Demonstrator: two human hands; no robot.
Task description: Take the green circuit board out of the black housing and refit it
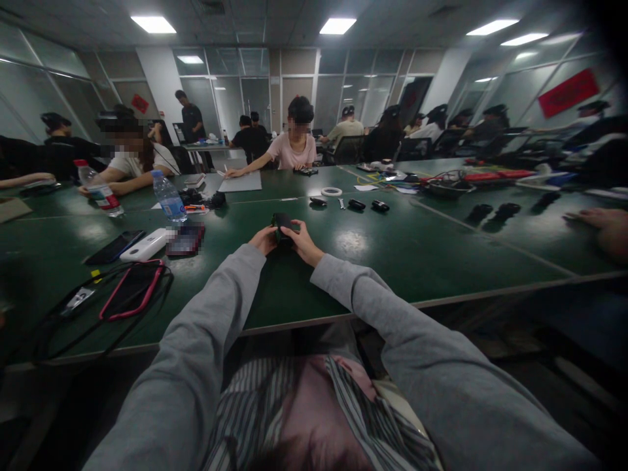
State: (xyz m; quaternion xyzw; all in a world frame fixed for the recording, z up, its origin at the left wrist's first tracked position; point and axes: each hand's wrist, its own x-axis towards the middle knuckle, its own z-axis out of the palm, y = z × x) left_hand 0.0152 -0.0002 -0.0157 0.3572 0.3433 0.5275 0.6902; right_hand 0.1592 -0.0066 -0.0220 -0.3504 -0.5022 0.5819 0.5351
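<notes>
At the frame's centre, left hand (pixel 265 240) and right hand (pixel 307 244) curl their fingers (pixel 289 233) snugly round a dark object (pixel 284 222) above the tabletop (pixel 402 252).

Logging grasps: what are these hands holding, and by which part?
A small dark object, left hand at its left side, right hand at its right.

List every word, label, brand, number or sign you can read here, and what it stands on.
No text is readable.
Red-capped bottle: printing too blurred.
Blue-capped bottle: printing too blurred.
Red banner at right: any writing too blurred.
Red wall decoration at left: too small.
Dark object in left hand and right hand: no lettering discernible.
</notes>
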